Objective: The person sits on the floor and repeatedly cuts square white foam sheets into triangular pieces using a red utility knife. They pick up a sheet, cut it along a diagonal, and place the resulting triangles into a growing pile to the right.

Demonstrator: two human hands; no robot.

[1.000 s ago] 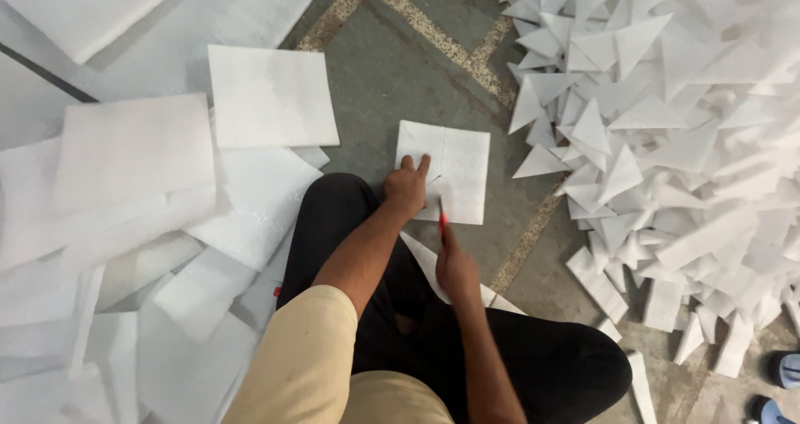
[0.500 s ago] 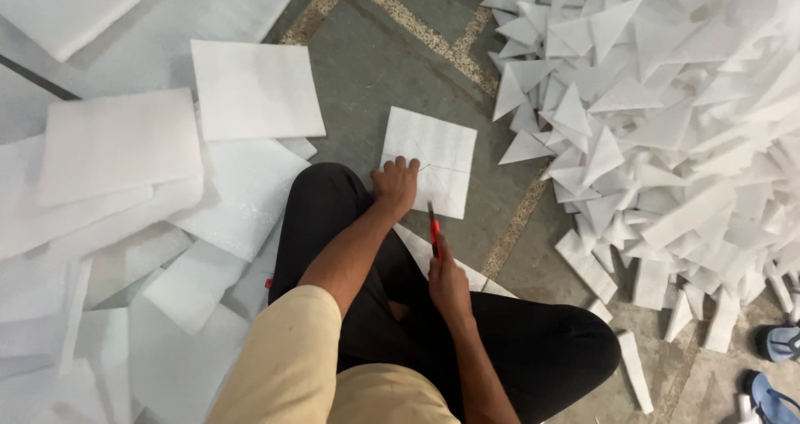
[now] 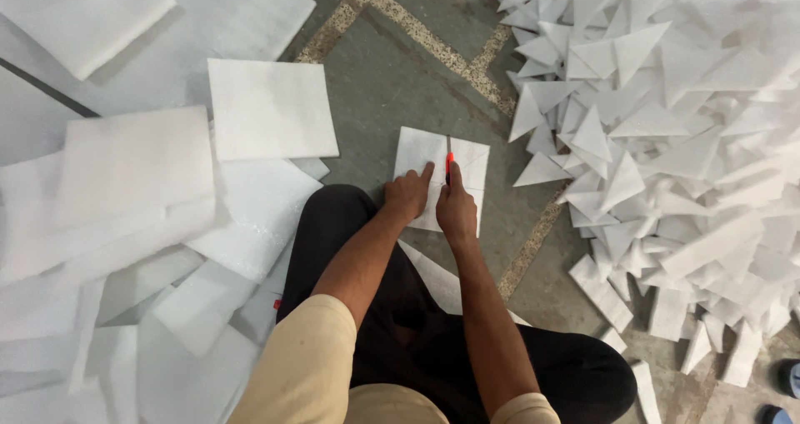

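Observation:
A small white foam square [image 3: 471, 167] lies on the grey floor in front of my knees. My left hand [image 3: 407, 194] presses flat on its near left part, fingers spread. A red-handled knife [image 3: 448, 162] is gripped in my right hand [image 3: 456, 211], with its blade standing on the middle of the square and pointing away from me. The two hands are close together, almost touching.
A big heap of white foam triangles [image 3: 667, 124] fills the right side. Stacks of larger white foam sheets [image 3: 133, 182] cover the left. More foam pieces lie by my legs [image 3: 433, 278]. Another person's shoes [image 3: 787, 378] show at the bottom right corner.
My right hand has moved forward from beside my knee onto the square, setting the knife on its middle. My left hand has slid slightly left on the square.

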